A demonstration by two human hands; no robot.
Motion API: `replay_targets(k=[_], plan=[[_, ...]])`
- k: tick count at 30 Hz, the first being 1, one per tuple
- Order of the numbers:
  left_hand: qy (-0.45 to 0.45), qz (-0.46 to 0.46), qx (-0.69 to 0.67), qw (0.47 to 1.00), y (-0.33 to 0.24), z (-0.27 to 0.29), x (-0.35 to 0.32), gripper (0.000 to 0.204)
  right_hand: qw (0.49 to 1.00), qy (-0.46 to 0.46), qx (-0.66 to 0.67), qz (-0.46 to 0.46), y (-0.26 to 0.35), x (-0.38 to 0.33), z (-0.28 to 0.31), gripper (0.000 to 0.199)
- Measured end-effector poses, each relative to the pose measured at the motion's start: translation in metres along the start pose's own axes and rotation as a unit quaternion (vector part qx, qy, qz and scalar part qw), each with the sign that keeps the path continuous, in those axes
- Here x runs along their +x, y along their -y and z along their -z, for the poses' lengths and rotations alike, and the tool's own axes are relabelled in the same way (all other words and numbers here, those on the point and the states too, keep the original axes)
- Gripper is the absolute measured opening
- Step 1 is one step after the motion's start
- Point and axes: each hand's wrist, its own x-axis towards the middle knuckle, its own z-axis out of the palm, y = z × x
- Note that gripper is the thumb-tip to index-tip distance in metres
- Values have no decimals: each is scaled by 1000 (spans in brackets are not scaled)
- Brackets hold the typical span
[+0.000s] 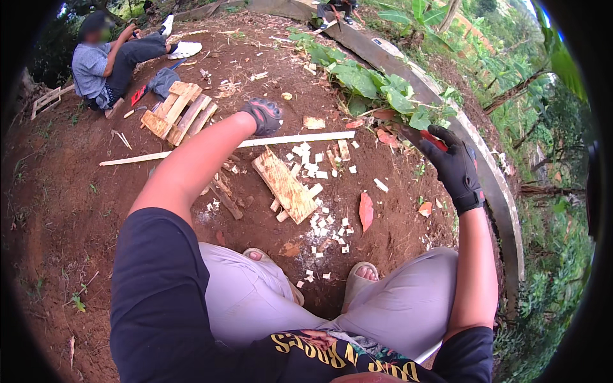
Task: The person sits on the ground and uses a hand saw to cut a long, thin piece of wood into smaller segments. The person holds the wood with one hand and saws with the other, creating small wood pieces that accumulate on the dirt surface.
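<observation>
My left hand (263, 117), in a dark glove, hangs over the far side of a long pale wooden strip (297, 138) on the ground. Its fingers are curled, and whatever they hold is hidden. Part of the strip passes behind my left forearm. At the right, my right hand (454, 169), in a black glove, is closed around a red handle (434, 140); the rest of that tool cannot be made out. Between my hands lies a short thick board (285, 185), resting across smaller sticks. Small cut wood pieces (311, 167) are scattered beside it.
A small slatted wooden piece (180, 112) lies at the far left, near a seated person (96, 70). Another person (338, 11) sits far back. Leafy plants (364, 80) border a curved concrete edge (472, 121) on the right. A red leaf (366, 212) lies near my feet.
</observation>
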Motion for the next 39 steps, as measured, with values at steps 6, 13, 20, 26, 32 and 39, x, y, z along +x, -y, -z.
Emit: replay_targets(k=[6, 13, 20, 26, 32, 39], plan=[[-102, 263, -155, 947, 80, -167, -72, 60, 990, 44, 107, -83, -30, -4, 4, 57], [35, 359, -213, 908, 82, -274, -74, 44, 973, 39, 199, -114, -106, -13, 3, 46], [-125, 311, -82, 939, 65, -292, -49, 48, 992, 48, 56, -106, -79, -13, 11, 44], [-33, 282, -49, 958, 54, -261, -39, 33, 982, 37, 128, -136, -67, -23, 9, 44], [-27, 231, -40, 972, 51, -264, -54, 32, 968, 64, 208, -124, -79, -27, 8, 45], [-65, 248, -78, 963, 46, -233, -90, 34, 988, 47, 92, -112, -39, -25, 13, 48]])
